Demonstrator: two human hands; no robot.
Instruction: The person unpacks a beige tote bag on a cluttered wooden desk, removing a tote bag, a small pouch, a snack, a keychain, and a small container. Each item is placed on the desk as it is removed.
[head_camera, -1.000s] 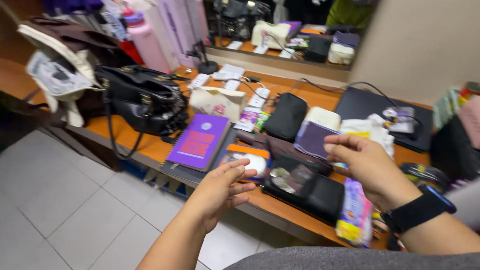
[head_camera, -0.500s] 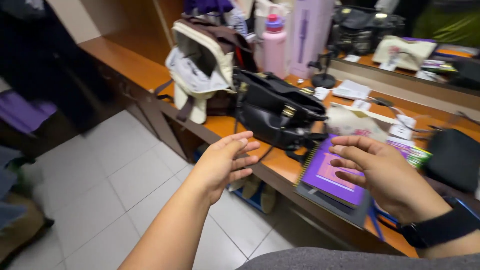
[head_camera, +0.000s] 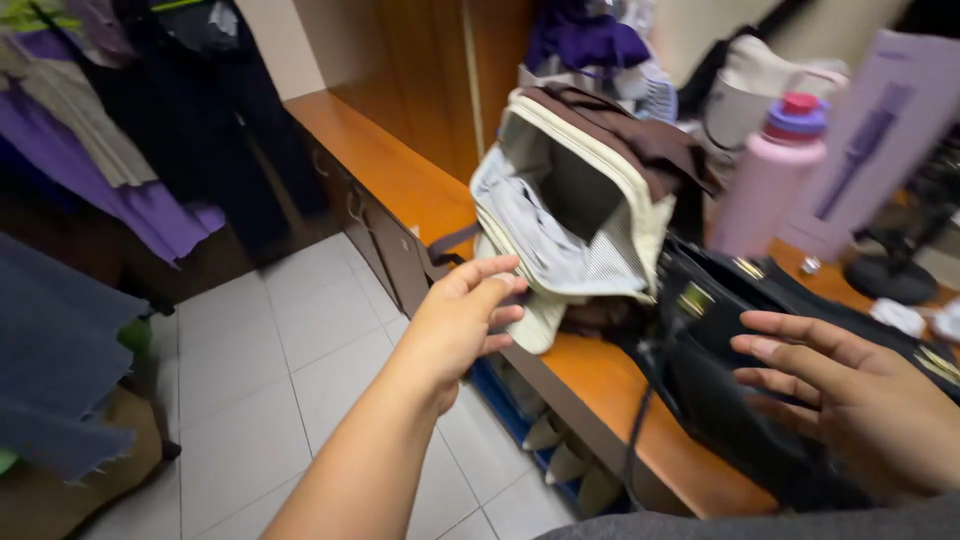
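Note:
My left hand (head_camera: 462, 320) reaches forward with its fingers apart, its fingertips just short of an open cream backpack (head_camera: 575, 205) with a striped lining and brown cloth draped on top. The backpack stands on an orange wooden counter (head_camera: 400, 180). My right hand (head_camera: 850, 395) is spread open over a black handbag (head_camera: 730, 370) lying on the counter to the right of the backpack. Neither hand holds anything.
A pink bottle (head_camera: 765, 180) with a red and purple cap stands behind the handbag, next to a lilac box (head_camera: 880, 140). Clothes hang at the left (head_camera: 90, 130). Grey cloth (head_camera: 55, 360) lies at the lower left above the white tiled floor (head_camera: 290, 370).
The view has swung left along the counter, from the purple book and handbag to the open backpack. My left hand has risen toward the backpack; my right hand has shifted over the handbag.

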